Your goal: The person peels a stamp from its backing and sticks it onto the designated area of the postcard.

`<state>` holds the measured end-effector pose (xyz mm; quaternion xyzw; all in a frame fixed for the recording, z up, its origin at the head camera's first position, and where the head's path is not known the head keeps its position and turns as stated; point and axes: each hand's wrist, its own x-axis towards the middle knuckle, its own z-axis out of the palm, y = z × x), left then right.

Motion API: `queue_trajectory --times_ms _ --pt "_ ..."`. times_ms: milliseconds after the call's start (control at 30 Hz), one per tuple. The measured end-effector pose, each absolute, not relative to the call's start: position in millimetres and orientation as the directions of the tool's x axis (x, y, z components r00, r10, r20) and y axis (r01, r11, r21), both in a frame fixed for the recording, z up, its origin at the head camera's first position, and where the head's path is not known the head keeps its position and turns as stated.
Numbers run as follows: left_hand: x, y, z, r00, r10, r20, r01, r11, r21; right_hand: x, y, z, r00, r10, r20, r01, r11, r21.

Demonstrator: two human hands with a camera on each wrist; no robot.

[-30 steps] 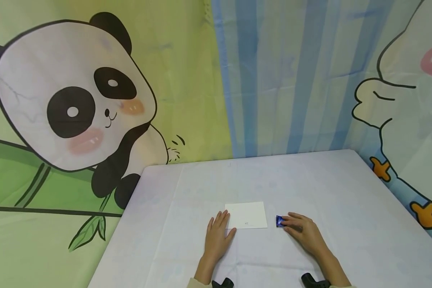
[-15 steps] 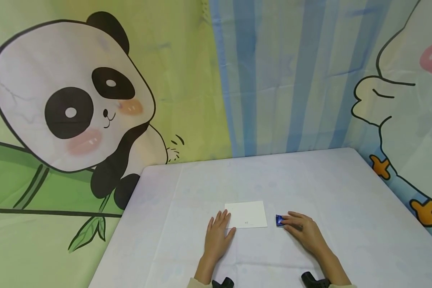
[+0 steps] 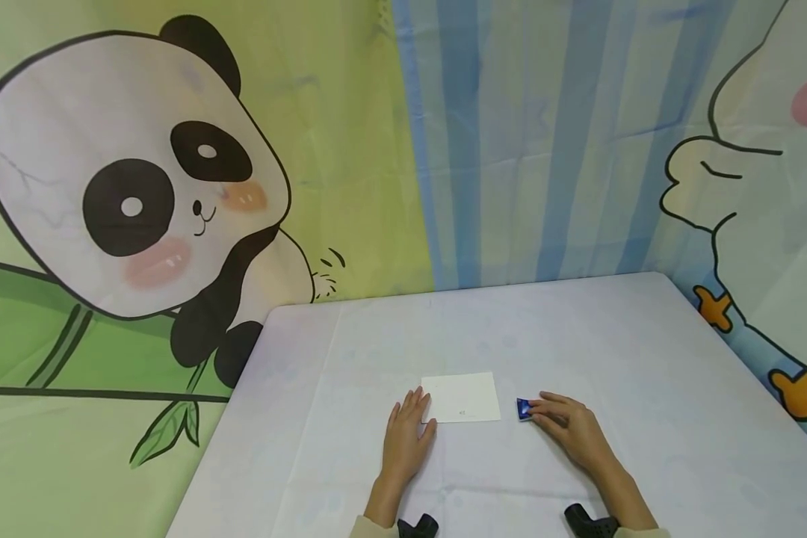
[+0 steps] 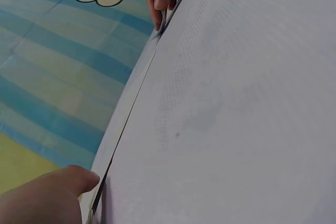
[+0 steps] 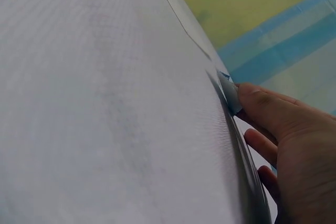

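A white card (image 3: 464,396) lies flat on the white-covered table, with a small faint mark near its lower edge. My left hand (image 3: 406,441) rests with extended fingers over the card's left edge, the thumb by its lower left corner. To the right of the card, my right hand (image 3: 574,432) pinches a small blue piece (image 3: 523,409) between thumb and fingers. In the right wrist view this thin blue piece (image 5: 229,94) looks curved, with a pale side showing, close over the cloth; its exact kind I cannot tell.
The table (image 3: 350,351) has a white cloth with a few creases. Behind it hang curtains printed with a panda (image 3: 141,172), blue stripes and a white cartoon animal (image 3: 780,246). Each wrist wears a black strap mount (image 3: 588,521).
The left thumb has drawn slightly toward the fingers. The blue piece, still pinched by the right hand, sits a little more tilted. The view has shifted slightly.
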<state>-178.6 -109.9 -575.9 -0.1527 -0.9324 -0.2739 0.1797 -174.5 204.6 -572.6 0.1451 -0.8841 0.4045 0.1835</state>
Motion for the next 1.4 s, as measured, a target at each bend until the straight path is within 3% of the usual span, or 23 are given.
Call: queue_trajectory --times_ms 400,667,1000,1400 --pt "-171.6 -105.7 -572.7 -0.843 0.115 0.525 0.449 0.686 0.572 -169.2 201.3 -567.7 -0.898 -0.068 0.435 -0.363 0.673 -0.645" --pt "-161.8 -96.1 -560.3 -0.809 0.122 0.575 0.505 0.646 0.573 -164.0 190.5 -557.8 -0.89 -0.077 0.449 -0.389 0.641 -0.662" --pt "-147.0 -66.1 -531.3 -0.887 0.22 0.406 0.453 0.586 0.671 -161.6 161.3 -522.6 -0.89 -0.116 0.441 -0.434 0.508 -0.743" --pt "-147.8 -52.4 -509.7 -0.877 0.3 0.375 0.472 0.393 0.789 -151.0 140.0 -477.7 -0.904 -0.176 0.389 -0.427 0.405 -0.808"
